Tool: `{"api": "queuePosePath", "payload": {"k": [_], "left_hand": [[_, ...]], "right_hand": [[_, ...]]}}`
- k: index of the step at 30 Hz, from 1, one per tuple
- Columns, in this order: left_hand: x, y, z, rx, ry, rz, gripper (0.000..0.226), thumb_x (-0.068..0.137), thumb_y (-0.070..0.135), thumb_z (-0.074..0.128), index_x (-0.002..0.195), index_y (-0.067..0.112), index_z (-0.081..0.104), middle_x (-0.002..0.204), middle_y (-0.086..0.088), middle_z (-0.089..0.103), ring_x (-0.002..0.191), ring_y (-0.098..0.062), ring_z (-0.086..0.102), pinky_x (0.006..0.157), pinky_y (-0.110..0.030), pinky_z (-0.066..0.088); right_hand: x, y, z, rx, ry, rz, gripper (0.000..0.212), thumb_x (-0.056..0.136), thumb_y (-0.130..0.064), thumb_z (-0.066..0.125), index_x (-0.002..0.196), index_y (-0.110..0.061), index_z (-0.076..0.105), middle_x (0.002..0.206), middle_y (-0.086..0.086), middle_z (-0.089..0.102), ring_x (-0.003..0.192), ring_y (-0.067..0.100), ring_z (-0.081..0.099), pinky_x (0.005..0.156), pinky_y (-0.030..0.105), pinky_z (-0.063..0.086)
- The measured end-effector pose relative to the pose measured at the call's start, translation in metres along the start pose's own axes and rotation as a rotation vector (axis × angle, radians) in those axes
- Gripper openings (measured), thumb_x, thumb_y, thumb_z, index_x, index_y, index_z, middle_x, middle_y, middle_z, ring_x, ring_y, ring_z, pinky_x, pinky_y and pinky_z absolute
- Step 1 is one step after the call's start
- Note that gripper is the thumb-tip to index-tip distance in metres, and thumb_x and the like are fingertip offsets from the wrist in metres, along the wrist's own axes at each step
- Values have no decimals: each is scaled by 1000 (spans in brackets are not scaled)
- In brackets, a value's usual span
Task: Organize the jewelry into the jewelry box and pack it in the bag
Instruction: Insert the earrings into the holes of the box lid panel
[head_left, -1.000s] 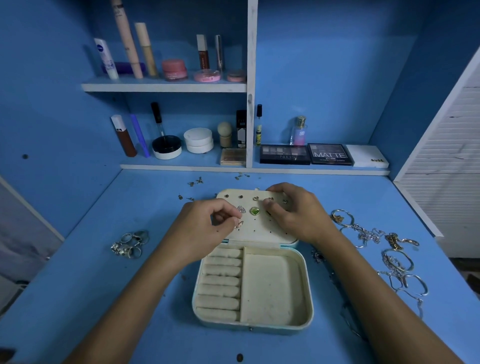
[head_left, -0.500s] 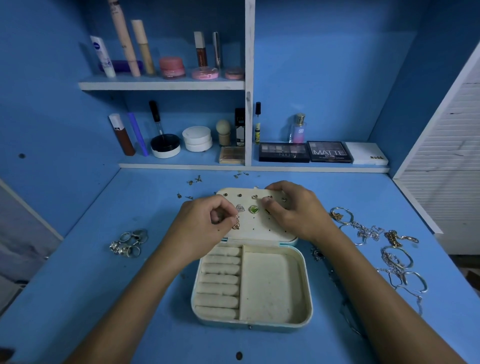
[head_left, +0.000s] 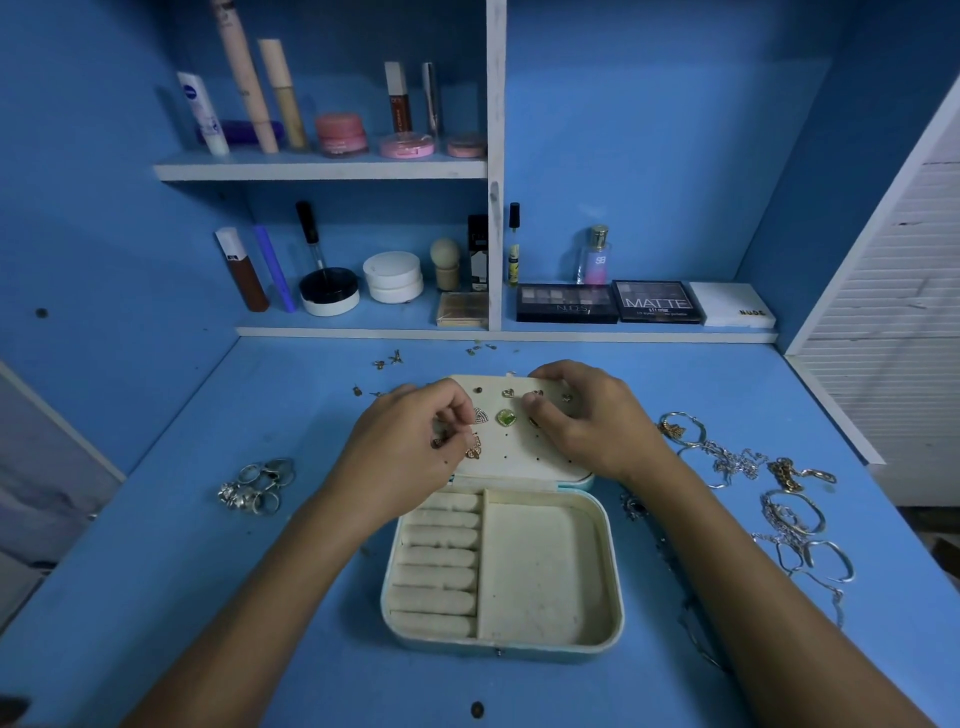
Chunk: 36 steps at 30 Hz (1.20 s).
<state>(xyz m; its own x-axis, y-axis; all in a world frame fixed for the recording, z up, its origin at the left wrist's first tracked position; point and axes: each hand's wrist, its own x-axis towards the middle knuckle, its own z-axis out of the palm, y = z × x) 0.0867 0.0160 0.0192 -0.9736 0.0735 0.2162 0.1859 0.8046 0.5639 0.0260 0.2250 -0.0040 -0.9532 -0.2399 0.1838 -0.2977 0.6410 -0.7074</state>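
1. The jewelry box (head_left: 545, 644) lies open at the near middle of the blue desk (head_left: 156, 571); its lid (head_left: 519, 452) is folded back flat on the far side, inner face up, dotted with small holes.
2. The near half has ring rolls (head_left: 436, 566) on the left and a plain compartment (head_left: 540, 571) on the right; both hold no jewelry.
3. The left hand (head_left: 405, 447) rests over the lid's left part, fingers curled, thumb and forefinger pinching a small gold earring (head_left: 439, 441).
4. The right hand (head_left: 587, 421) rests on the lid's far right part, fingers bent and pressing on it; whether they pinch anything I cannot tell.
5. Between the hands, a green stone earring (head_left: 505, 417) sits on the lid, a fan-shaped earring (head_left: 480, 415) just left of it.
6. A pile of rings (head_left: 257, 486) lies left of the box; chains and bangles (head_left: 789, 499) spread to the right; loose earrings (head_left: 389, 359) lie on the far side.
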Motion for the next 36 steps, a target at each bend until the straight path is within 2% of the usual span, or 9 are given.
{"api": "queuePosePath", "payload": {"k": [9,14,22,25,28,31,33,36], "left_hand": [[3,2,-1,-10,-29,12,16,86,23,71,88,36,61,82,22,67,82,3,48,70,-22,38],[3,1,2,-47,-13,-12,18,86,24,72,93,35,60,83,29,66,77,0,49,70,-22,41],[-4,6,4,-69,107,-31,23,86,21,73,88,36,57,81,19,66,74,-5,54,70,-23,44],[-17,11,5,-148,191,-70,15,89,19,70,91,30,61,83,17,67,79,-6,58,67,-12,43],[-36,17,8,-334,283,-198,11,92,20,67,96,28,61,86,19,70,87,4,61,68,-6,41],[-51,26,12,-534,290,-320,15,95,19,60,105,31,59,96,29,70,89,6,64,72,-12,46],[-57,32,14,-626,283,-348,20,97,19,56,111,33,55,101,28,71,92,3,65,81,-26,54],[-61,39,17,-675,266,-368,25,98,20,54,113,41,51,107,28,70,103,2,64,93,-41,54]], "right_hand": [[1,1,0,-13,1,-8,36,95,-43,61,126,-24,61,107,-12,56,107,12,51,85,25,39],[1,1,0,-5,2,-3,37,94,-44,61,126,-26,61,110,-10,57,106,11,51,84,25,38],[-1,-2,-2,33,55,-49,34,94,-41,63,122,-23,64,112,-9,63,106,12,54,85,25,41],[-3,-4,-5,61,82,-77,32,94,-40,62,121,-24,66,114,-11,65,108,12,55,88,25,44],[-6,-6,-8,55,97,-100,31,94,-40,61,122,-25,66,110,-16,62,106,11,54,86,24,42],[-7,-8,-10,37,106,-119,32,95,-40,61,123,-26,65,108,-18,59,102,8,52,83,23,39],[-9,-8,-11,35,116,-137,31,95,-41,61,122,-26,65,103,-26,57,93,2,51,78,17,38],[-11,-8,-14,35,143,-173,34,93,-48,59,120,-29,66,97,-35,53,86,-9,48,75,11,34]]}}
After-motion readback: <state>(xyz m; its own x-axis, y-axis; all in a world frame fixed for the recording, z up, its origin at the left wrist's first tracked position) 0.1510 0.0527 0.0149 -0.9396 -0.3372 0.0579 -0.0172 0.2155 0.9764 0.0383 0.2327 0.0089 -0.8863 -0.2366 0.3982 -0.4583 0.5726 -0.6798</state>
